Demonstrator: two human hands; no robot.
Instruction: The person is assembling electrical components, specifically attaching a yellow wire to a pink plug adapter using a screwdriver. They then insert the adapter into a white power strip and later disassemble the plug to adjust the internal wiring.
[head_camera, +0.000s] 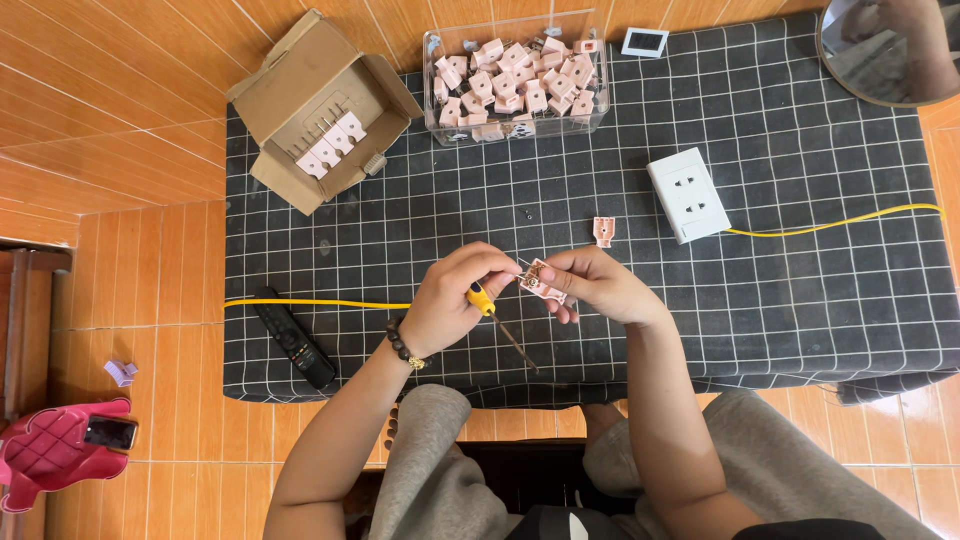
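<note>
Fingers (560, 268) pinching small pink plug part (543, 281), metal contacts showing

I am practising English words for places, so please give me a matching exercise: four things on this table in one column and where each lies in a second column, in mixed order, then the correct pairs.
Things:
1. clear plastic bin of pink parts
2. cardboard box
3. white wall socket
4. black remote control

Places:
A. near edge of the mat, left of the left hand
B. far edge, centre
C. right of centre, on a yellow cable
D. far left corner, flaps open

Pairs: 1-B, 2-D, 3-C, 4-A
</note>
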